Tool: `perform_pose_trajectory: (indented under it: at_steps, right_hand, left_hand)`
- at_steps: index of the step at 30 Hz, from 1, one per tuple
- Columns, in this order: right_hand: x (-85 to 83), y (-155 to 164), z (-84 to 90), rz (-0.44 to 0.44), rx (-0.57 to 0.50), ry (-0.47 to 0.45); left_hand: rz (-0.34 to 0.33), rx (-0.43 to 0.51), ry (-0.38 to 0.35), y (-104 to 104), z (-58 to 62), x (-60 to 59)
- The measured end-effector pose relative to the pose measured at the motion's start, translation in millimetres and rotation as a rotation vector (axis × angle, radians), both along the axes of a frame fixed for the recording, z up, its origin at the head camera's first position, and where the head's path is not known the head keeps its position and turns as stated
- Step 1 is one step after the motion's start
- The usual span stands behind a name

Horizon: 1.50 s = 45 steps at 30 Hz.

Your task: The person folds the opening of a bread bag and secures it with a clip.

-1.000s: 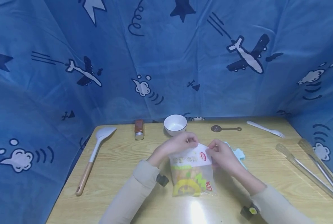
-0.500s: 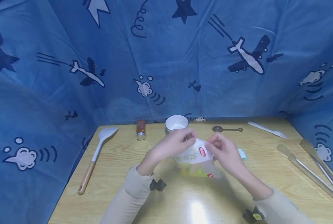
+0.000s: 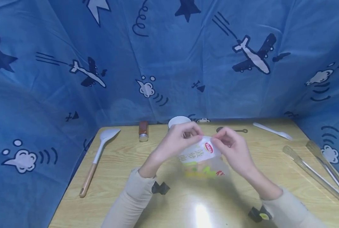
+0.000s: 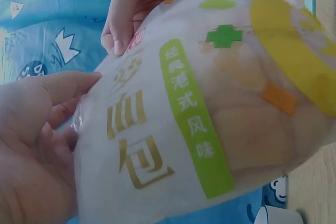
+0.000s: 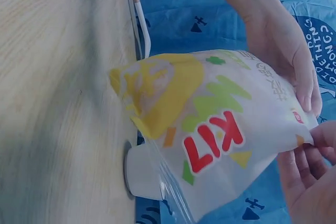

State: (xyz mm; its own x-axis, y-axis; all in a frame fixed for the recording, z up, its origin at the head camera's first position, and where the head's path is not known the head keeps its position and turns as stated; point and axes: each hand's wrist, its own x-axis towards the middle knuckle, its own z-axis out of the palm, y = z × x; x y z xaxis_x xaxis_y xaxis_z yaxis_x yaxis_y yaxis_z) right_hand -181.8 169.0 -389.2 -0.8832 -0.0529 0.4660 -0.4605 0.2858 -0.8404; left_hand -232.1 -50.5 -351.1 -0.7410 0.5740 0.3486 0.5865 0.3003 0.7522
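head view: left hand and right hand pinch snack bag top; lifted, seal apparently unopened.

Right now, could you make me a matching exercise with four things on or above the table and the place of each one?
Things:
1. snack bag
2. white spatula
3. white fork
4. spice jar

Places:
A. far right part of the table
B. left part of the table, lying flat
C. pinched at its top edge by left hand and right hand
D. far edge, left of the white bowl

Pairs: 1-C, 2-B, 3-A, 4-D
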Motion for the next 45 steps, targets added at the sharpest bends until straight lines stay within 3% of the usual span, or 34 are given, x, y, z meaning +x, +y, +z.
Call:
perform_pose_trajectory:
  at_steps: [7, 14, 18, 24, 27, 33, 40, 45]
  right_hand:
    - [-0.1, 0.0, 3.6, 0.017, -0.063, 0.117]
    - [-1.2, 2.2, 4.8, 0.005, -0.062, 0.124]
    - [-2.5, 4.1, 5.3, -0.011, -0.060, 0.113]
    - [-4.6, 6.3, 1.7, -0.007, -0.083, 0.165]
    - [-5.9, 7.0, -0.7, 0.019, -0.093, 0.229]
    - [-9.7, 5.4, -6.1, 0.043, -0.083, 0.365]
    - [-13.6, 2.7, -7.7, -0.010, -0.023, 0.417]
    - [-14.9, 0.7, -7.6, -0.022, 0.026, 0.463]
  left_hand:
    - [-0.060, 0.059, -0.022, -2.3, 5.5, -2.5]
    - [-0.019, 0.091, -0.020, -0.6, 8.0, -3.6]
    - [-0.001, 0.077, 0.061, 0.8, 9.5, -3.8]
    - [-0.047, 0.024, 0.329, 0.2, 7.1, -8.0]
    - [-0.072, 0.053, 0.392, -1.5, 4.0, -11.4]
    - [-0.088, 0.051, 0.320, -6.2, 3.6, -13.5]
    - [-0.019, -0.077, 0.274, -3.9, 10.2, -10.4]
    - [0.018, -0.125, 0.163, 4.7, 12.6, -8.9]
